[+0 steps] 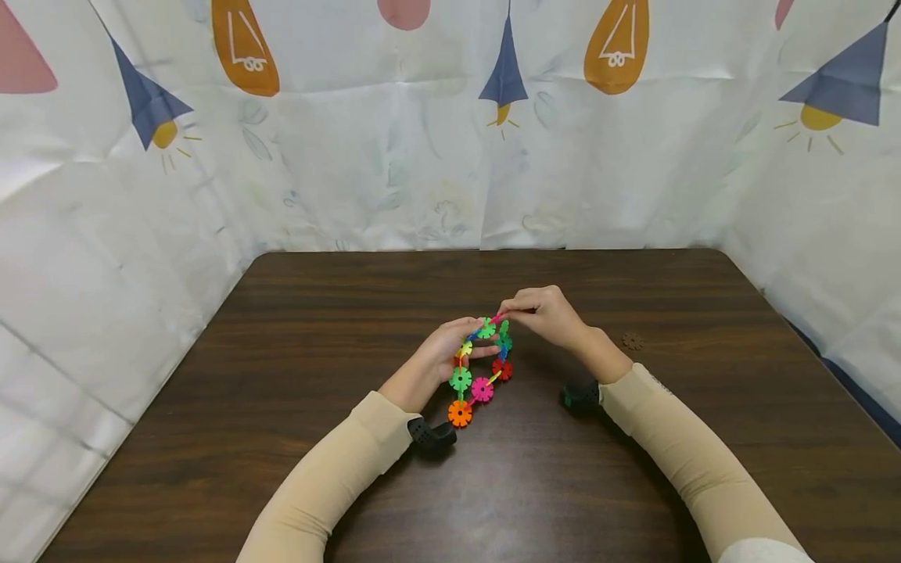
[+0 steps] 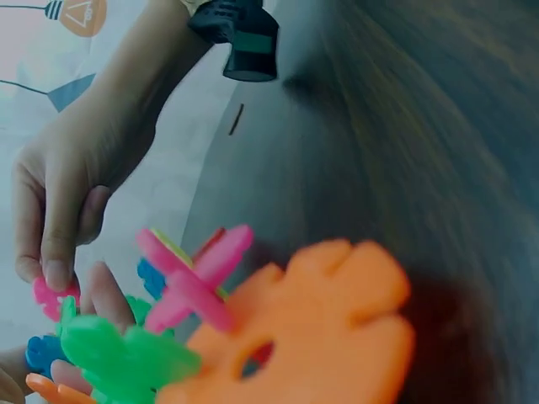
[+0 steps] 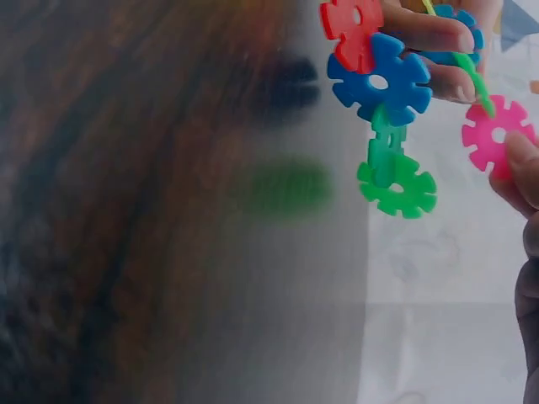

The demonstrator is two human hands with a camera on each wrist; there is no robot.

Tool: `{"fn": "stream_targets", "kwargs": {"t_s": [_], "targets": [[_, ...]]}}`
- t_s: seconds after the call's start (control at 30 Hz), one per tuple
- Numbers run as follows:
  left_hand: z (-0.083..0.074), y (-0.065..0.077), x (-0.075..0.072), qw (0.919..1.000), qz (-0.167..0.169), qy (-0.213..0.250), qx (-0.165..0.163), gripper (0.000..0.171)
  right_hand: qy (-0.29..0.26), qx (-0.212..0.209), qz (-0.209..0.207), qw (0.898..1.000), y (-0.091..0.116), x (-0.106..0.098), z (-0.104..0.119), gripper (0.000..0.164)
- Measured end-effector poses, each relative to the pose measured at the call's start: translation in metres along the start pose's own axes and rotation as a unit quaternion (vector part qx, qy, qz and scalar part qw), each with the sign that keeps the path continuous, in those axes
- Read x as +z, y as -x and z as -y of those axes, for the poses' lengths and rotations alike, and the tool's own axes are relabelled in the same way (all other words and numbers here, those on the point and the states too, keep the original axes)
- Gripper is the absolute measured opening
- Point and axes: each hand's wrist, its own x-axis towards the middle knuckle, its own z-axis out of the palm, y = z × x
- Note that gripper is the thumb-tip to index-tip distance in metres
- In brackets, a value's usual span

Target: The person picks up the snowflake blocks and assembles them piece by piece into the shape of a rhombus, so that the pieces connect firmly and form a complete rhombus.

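A chain of interlocking notched plastic discs (image 1: 461, 380) in green, orange, pink, red, blue and yellow hangs in a loop above the table. My left hand (image 1: 441, 346) holds its upper left part, with fingers extending behind the discs. My right hand (image 1: 551, 315) pinches a pink disc (image 3: 486, 133) between thumb and fingertip, at the edge of a green disc (image 1: 486, 328) at the top. The chain's other end, a green disc (image 3: 398, 187), hangs free beside a blue disc (image 3: 381, 79). An orange disc (image 2: 337, 324) forms the low end in the left wrist view.
A dark brown disc (image 1: 632, 341) lies on the wood-grain table (image 1: 317, 313) right of my right hand. Black wrist cameras (image 1: 432, 436) sit under both sleeves. A patterned white curtain (image 1: 394, 180) stands behind the table and along its sides.
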Motion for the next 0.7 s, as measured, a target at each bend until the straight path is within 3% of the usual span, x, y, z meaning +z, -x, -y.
{"fn": "stream_targets", "kwargs": {"t_s": [0.23,0.37,0.7], "targets": [[0.004,-0.003,-0.003,0.9991,0.034,0.010,-0.025,0.041,0.036,0.101,0.047,0.993,0.000,-0.003,0.006,0.011],[0.004,-0.004,-0.006,0.9982,0.051,0.015,-0.026,0.038,0.034,0.150,0.060,0.986,0.003,-0.009,0.006,0.014],[0.003,-0.003,-0.015,0.9989,0.043,0.005,-0.016,0.038,0.039,0.226,0.064,0.971,0.028,-0.057,0.006,0.020]]}}
